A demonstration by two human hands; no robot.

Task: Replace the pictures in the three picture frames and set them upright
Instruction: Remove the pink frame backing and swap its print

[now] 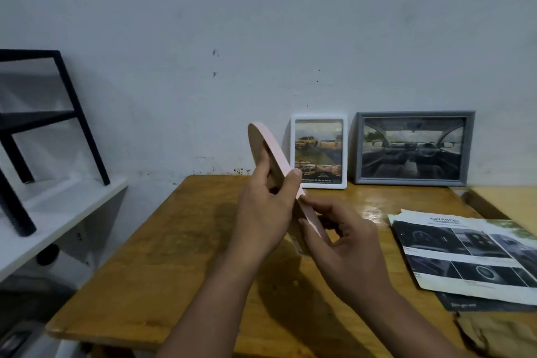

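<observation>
Head view: both hands, left [261, 206] and right [348, 244], fingers closed on the pink frame [279, 166], hold it edge-on above the table [174, 241], where a slip could drop it or loosen its backing.

A: Item one, legible text?
B: The printed brochure [467, 253] lying on the right side of the wooden table [174, 256]: heading "ADVANCED" in dark capitals on its white top margin. A finer line under it, too small to read.

A: Item two?
B: The white picture frame [319, 152] standing against the wall: print of yellow vehicles with lines of caption near the bottom edge, blurred, unreadable.

A: Item three?
B: The dark sheet [476, 304] showing from under the brochure: a short pale line of print, not legible.

A: The grey picture frame [412, 148]?
B: Car-interior photograph; no readable lettering.
</observation>
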